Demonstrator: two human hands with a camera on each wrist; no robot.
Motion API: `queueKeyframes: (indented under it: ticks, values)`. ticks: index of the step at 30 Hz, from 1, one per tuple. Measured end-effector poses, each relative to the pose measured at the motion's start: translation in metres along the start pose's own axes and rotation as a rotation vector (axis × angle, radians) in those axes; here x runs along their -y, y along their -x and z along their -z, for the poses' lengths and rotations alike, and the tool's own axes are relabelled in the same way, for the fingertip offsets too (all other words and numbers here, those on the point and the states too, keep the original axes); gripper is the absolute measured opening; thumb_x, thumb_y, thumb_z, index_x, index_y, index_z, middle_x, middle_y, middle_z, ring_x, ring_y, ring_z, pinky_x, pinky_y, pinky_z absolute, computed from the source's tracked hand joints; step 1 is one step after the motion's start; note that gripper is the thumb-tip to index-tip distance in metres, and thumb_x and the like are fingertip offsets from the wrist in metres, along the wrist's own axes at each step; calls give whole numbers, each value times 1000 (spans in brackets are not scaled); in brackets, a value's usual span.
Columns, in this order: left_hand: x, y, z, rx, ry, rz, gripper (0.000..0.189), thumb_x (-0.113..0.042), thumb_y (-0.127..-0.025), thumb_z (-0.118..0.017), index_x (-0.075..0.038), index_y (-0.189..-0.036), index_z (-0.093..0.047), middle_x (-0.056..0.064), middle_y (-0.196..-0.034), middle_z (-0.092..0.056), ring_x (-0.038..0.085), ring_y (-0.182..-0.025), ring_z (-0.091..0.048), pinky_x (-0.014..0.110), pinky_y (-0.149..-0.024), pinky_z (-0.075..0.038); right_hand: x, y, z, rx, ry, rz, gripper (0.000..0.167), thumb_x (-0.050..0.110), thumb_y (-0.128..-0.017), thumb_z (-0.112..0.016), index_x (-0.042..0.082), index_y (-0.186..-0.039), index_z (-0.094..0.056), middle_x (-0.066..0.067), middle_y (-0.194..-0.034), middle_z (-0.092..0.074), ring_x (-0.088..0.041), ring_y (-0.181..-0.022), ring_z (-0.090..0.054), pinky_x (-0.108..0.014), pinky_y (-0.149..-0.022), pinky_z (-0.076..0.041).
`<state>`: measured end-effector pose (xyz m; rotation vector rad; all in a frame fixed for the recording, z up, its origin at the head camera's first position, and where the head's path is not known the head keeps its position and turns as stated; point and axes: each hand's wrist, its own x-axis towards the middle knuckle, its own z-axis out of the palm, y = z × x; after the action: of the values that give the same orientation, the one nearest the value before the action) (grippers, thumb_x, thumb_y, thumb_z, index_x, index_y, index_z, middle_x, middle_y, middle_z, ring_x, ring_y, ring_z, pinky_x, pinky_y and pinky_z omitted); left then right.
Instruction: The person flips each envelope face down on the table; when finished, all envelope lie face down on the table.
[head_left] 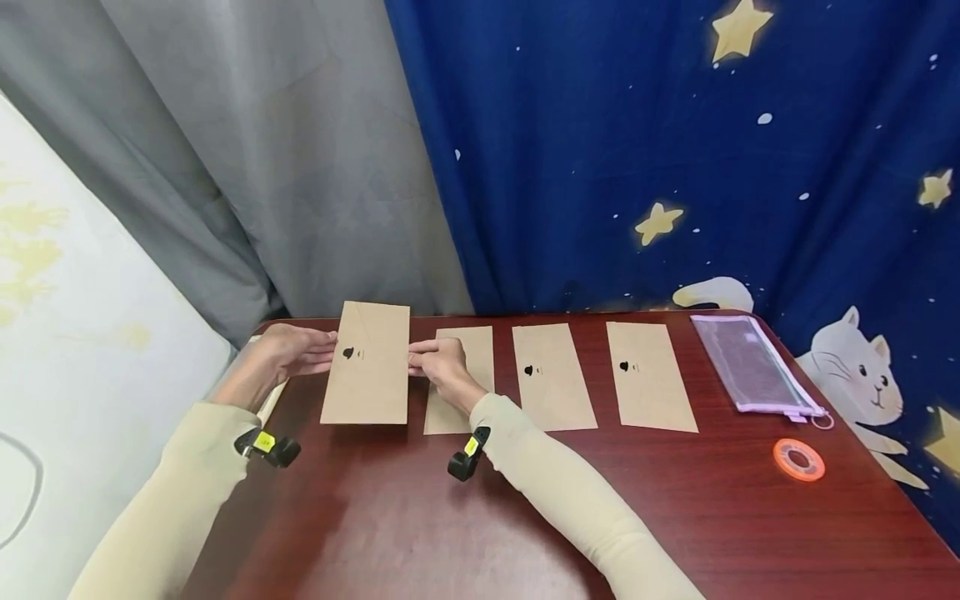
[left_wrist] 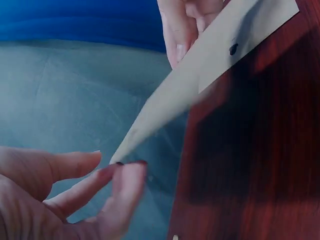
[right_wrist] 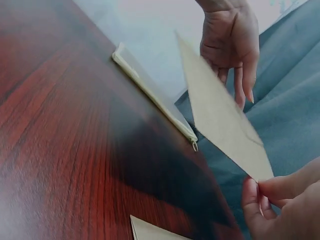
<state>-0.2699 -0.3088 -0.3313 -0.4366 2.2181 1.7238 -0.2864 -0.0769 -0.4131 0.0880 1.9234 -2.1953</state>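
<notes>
A flat tan kraft-paper piece point(head_left: 369, 367), printed with a small black hat and moustache, is held up over the left back of the table. My right hand point(head_left: 444, 367) pinches its right edge between thumb and fingers, as the right wrist view shows of the paper point(right_wrist: 220, 115). At the opposite edge, my left hand point(head_left: 296, 350) has its fingers extended, the tips at or very near the paper; contact is unclear. In the left wrist view the left thumb point(left_wrist: 75, 165) stands apart from the paper. Partly behind my right hand lies a matching piece point(head_left: 480, 367).
Two more matching pieces point(head_left: 551, 383) point(head_left: 651, 379) lie in the row to the right. Beyond them are a purple mesh zip pouch point(head_left: 750, 367) and an orange ring-shaped roll point(head_left: 782, 460). A pale yellow zip pouch point(right_wrist: 155, 95) lies along the table's left edge. Curtains hang behind.
</notes>
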Motion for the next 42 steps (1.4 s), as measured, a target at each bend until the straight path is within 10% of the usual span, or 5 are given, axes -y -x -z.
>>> queueKeyframes:
  ticks: [10, 18, 24, 35, 42]
  values:
    - [-17, 3, -2, -25, 61, -54, 21, 5, -95, -63, -7, -81, -73, -3, -65, -73, 8, -65, -74, 24, -71, -64, -3, -1, 1, 37, -65, -14, 21, -11, -87, -69, -6, -107, -76, -17, -99, -76, -11, -72, -69, -30, -80, -64]
    - [-31, 14, -6, -75, 51, -123, 23, 6, -96, -59, 11, -118, -62, -6, -63, -71, 8, -62, -73, 25, -71, -64, 28, 22, -13, -75, 601, 522, 14, 17, -93, -74, 8, -100, -81, -2, -89, -79, -4, -68, -66, -11, -59, -48]
    - [-35, 20, -17, -198, -39, -194, 33, 4, -94, -63, 19, -123, -59, -7, -60, -70, 7, -60, -73, 25, -68, -64, 56, 57, -52, 51, 966, 708, 29, 32, -96, -71, 13, -75, -77, 5, -58, -60, -3, -54, -52, -15, -45, -37]
    - [-42, 21, -32, -365, -293, -162, 30, -11, -88, -71, 5, -113, -73, -15, -51, -64, 0, -53, -66, 29, -82, -63, 60, 63, -80, -155, 1416, 814, 17, 18, -95, -62, 19, -81, -72, 1, -77, -73, -13, -66, -70, -21, -48, -53]
    - [-35, 25, -34, -413, -416, -429, 37, -31, -93, -71, 4, -103, -77, -17, -59, -69, -4, -56, -66, 18, -52, -57, 63, 59, -76, -205, 1330, 770, 21, 29, -91, -71, 21, -72, -68, 3, -72, -71, -17, -66, -70, -28, -51, -53]
